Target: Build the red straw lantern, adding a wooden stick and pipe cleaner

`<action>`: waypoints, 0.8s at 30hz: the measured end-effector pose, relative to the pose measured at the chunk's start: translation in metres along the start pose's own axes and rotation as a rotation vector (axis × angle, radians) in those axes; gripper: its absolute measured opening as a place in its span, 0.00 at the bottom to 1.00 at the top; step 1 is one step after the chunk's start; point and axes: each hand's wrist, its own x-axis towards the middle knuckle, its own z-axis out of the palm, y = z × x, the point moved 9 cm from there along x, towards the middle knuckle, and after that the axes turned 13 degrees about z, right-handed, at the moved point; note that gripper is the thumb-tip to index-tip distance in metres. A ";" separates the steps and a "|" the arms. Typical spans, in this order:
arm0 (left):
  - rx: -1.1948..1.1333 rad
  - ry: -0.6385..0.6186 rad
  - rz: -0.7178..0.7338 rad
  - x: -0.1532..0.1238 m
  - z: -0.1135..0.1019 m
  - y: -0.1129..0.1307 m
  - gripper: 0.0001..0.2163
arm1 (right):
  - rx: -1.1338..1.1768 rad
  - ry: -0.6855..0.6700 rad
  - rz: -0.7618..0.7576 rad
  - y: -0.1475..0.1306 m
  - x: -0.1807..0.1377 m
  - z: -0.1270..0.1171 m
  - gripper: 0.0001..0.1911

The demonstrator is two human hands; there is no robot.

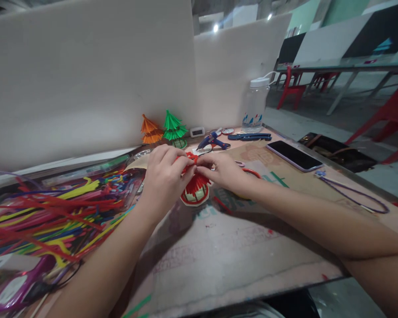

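A small red tiered craft tree (196, 187) stands on the cardboard-covered table, its pale round base edged in red. My left hand (166, 174) closes on its upper part from the left, thumb and fingers pinched near the top. From the right, my right hand (220, 170) pinches the same red top with thumb and forefinger. The fingertips almost meet and hide the exact spot they grip. Behind my hands stand a similar orange craft tree (151, 129) and a green craft tree (174, 126). Further right lies a blue glue gun (214, 140).
Colourful strips (59, 216) pile up on the left, with a purple device (20, 287) at the near corner. Orange-handled scissors (252, 173), a phone (295, 155), a lanyard (354, 194), blue pliers-like tool (248, 137) and water bottle (254, 106) lie or stand right. A white partition (86, 79) closes the back.
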 end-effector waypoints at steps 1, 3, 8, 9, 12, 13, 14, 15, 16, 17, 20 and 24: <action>-0.005 0.003 0.007 0.000 0.000 0.001 0.06 | 0.000 -0.001 -0.002 0.000 0.000 0.000 0.06; -0.008 0.013 0.024 0.000 0.000 0.002 0.07 | -0.008 0.002 -0.008 -0.001 -0.001 0.000 0.06; 0.000 0.028 0.052 -0.002 0.002 0.005 0.07 | -0.026 0.011 -0.015 -0.004 -0.001 -0.001 0.06; 0.002 0.024 0.052 -0.003 0.002 0.005 0.07 | -0.031 0.007 -0.012 -0.004 -0.001 -0.001 0.06; 0.025 0.000 0.049 -0.002 0.002 0.003 0.07 | -0.033 -0.022 0.005 -0.003 0.000 0.001 0.06; 0.031 -0.013 0.048 -0.002 0.002 0.002 0.06 | -0.026 -0.031 0.013 -0.003 0.000 0.001 0.06; 0.033 -0.025 0.048 -0.002 0.001 0.001 0.05 | -0.018 -0.038 0.022 -0.002 0.000 0.001 0.05; 0.032 -0.033 0.050 -0.001 0.000 0.000 0.05 | -0.013 -0.043 0.031 -0.001 0.001 0.002 0.05; 0.028 -0.035 0.054 -0.001 -0.001 0.000 0.05 | -0.012 -0.045 0.039 0.000 0.001 0.002 0.06; 0.025 -0.035 0.062 0.000 -0.002 0.000 0.05 | -0.014 -0.046 0.046 0.000 0.001 0.002 0.06; 0.033 -0.018 0.097 0.001 -0.004 0.001 0.05 | -0.016 -0.056 0.049 0.002 0.002 0.003 0.07; 0.045 -0.005 0.122 0.001 -0.003 0.002 0.04 | 0.011 -0.087 0.031 0.002 0.003 0.004 0.07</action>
